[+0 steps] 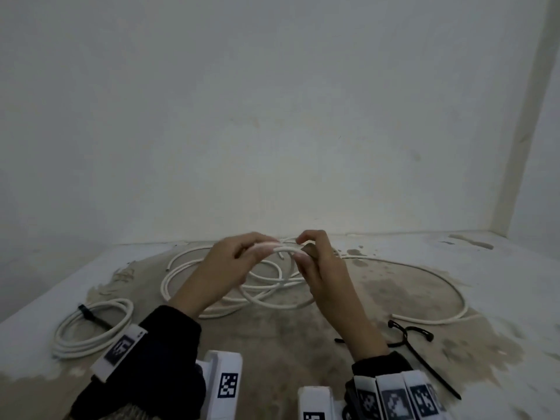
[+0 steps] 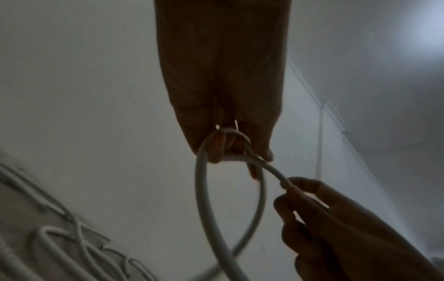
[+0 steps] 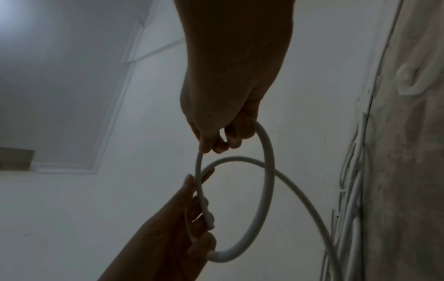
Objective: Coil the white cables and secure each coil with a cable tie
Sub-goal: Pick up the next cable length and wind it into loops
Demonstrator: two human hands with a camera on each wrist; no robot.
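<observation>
I hold a white cable (image 1: 283,249) above the floor between both hands. My left hand (image 1: 266,247) pinches a small loop of it; in the left wrist view the loop (image 2: 199,190) hangs from the left hand (image 2: 230,150). My right hand (image 1: 301,248) grips the same cable just to the right, with fingers curled round it (image 3: 221,140). The loop (image 3: 269,171) runs from the right hand down into the left hand (image 3: 199,213). The rest of the cable lies tangled on the floor (image 1: 266,289) under my hands.
A finished white coil (image 1: 91,328) bound with a black tie lies at the left. Loose black cable ties (image 1: 409,336) lie at the right, near a long cable arc (image 1: 454,292). A white wall (image 1: 272,116) stands close behind the dusty floor.
</observation>
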